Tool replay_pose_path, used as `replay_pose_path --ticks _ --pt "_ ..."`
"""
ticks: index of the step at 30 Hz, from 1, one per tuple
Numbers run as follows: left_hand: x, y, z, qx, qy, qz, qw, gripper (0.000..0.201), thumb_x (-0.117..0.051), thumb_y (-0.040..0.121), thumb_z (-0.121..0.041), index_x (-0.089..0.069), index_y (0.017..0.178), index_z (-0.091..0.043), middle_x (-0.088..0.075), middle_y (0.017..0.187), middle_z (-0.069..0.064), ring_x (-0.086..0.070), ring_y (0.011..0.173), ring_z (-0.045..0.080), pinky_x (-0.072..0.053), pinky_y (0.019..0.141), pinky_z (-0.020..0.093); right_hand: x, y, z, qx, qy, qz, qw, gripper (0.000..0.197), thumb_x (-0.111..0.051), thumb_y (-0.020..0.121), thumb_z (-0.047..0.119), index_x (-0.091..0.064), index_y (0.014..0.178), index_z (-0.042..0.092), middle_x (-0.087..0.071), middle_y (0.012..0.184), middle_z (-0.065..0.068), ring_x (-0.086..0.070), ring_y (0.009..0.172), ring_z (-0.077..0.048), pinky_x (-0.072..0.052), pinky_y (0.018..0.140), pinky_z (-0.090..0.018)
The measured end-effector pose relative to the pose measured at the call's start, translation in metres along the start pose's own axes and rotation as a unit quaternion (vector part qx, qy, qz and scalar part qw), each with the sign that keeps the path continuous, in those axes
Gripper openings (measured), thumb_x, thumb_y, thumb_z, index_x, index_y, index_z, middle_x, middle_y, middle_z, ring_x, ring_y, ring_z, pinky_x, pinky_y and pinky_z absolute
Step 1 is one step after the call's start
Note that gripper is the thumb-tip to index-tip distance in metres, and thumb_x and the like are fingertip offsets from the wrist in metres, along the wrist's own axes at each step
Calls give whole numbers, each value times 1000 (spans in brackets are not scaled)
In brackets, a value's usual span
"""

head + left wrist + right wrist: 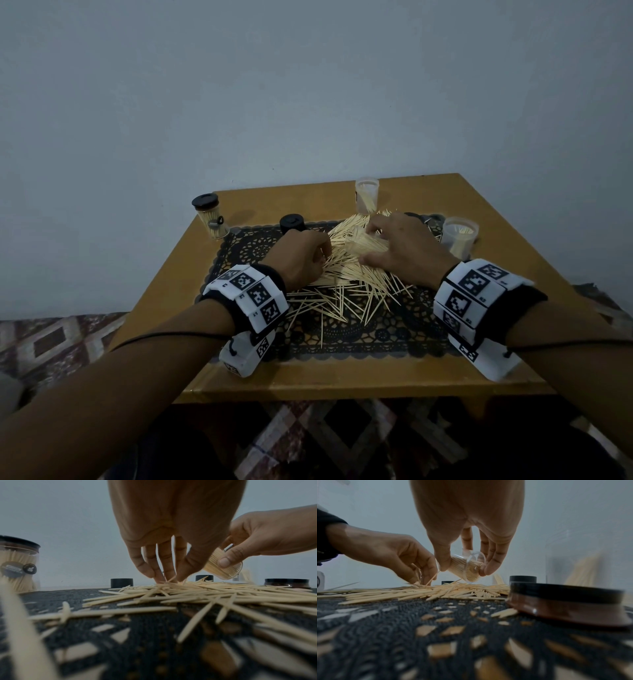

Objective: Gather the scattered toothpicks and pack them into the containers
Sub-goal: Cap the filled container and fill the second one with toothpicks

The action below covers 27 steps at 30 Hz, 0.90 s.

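A tilted clear jar (467, 568), nearly full, is clamped between thumb and fingers of the right hand (407, 250). Toothpicks (346, 270) at mat centre are pinched by the left hand (301, 257). Risk: spillage from the downward-tilted mouth at 12 o'clock.

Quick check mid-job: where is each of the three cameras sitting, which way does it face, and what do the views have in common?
Head: worn on the head, looks forward and down at the table; both forearms, left hand and right hand show.
Left wrist: low over the mat, looks along the left hand's fingers touching the toothpick pile.
Right wrist: low over the mat, looks along the right hand gripping a tilted clear container; a black lid sits close.
Shared: both wrist views show the pile, the held container and the opposite hand.
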<state>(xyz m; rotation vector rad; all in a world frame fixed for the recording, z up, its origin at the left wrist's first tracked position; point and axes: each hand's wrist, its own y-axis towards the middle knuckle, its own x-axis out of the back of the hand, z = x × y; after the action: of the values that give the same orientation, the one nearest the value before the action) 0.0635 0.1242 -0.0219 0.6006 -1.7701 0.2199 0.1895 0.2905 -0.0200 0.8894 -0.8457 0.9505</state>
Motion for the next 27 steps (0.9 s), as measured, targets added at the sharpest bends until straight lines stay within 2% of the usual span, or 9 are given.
replay_pose_path --ticks 3,6,9,12,16,21,24,26,27 --pt "1 -1 -3 14 36 88 995 36 -68 80 -18 -60 115 -17 -62 106 1 -58 96 18 -51 83 34 0 1 -1 -3 -4 2 1000 53 -77 76 45 -58 117 17 -57 114 -8 -55 99 -21 -42 78 -29" --pt "0 0 -2 16 71 121 990 44 -70 79 -29 -57 120 -17 -55 113 3 -51 104 20 -48 90 36 -1 1 0 -1 -8 6 1000 54 -77 76 46 -58 118 17 -58 114 -8 -55 100 -21 -46 81 -31" --pt "0 2 1 16 71 102 992 31 -69 83 -23 -62 111 -15 -60 107 1 -56 98 18 -48 81 30 -1 1 -1 2 -10 8 1000 53 -77 77 46 -58 117 18 -57 113 -8 -55 100 -22 -45 80 -31" --pt "0 3 4 14 65 87 994 17 -70 87 -25 -67 101 -15 -65 96 -2 -59 87 14 -42 70 23 -1 1 -1 6 -11 17 1000 52 -76 76 46 -58 116 18 -57 112 -8 -55 100 -22 -40 77 -29" --pt "1 2 3 3 68 90 994 19 -69 87 -25 -71 102 -14 -70 98 1 -62 87 16 -46 73 25 -1 1 -1 10 -6 23 1000 51 -76 77 46 -58 116 19 -57 113 -8 -55 101 -22 -41 78 -30" --pt "7 4 -1 -24 112 123 986 15 -71 85 -20 -74 97 -12 -71 94 4 -64 86 20 -55 80 38 0 0 0 11 -13 34 999 52 -76 78 46 -58 118 19 -56 115 -7 -54 103 -22 -40 79 -29" --pt "12 6 -1 -40 125 147 980 17 -73 83 -20 -72 99 -13 -70 95 1 -63 88 20 -52 76 33 -1 1 0 10 -11 41 999 52 -76 77 46 -58 118 20 -55 113 -5 -54 104 -21 -41 79 -30" --pt "13 8 -1 -52 134 145 979 3 -72 83 -17 -69 84 -18 -66 83 -1 -62 81 20 -46 66 28 0 1 1 9 -8 43 999 52 -77 77 46 -58 117 21 -55 112 -4 -55 104 -21 -43 80 -31" --pt "13 9 -1 -53 138 143 979 11 -71 84 -15 -65 76 -21 -62 76 -3 -60 76 19 -42 63 26 0 0 0 9 -8 45 999 52 -76 76 47 -58 117 21 -55 112 -4 -55 104 -21 -44 81 -32"
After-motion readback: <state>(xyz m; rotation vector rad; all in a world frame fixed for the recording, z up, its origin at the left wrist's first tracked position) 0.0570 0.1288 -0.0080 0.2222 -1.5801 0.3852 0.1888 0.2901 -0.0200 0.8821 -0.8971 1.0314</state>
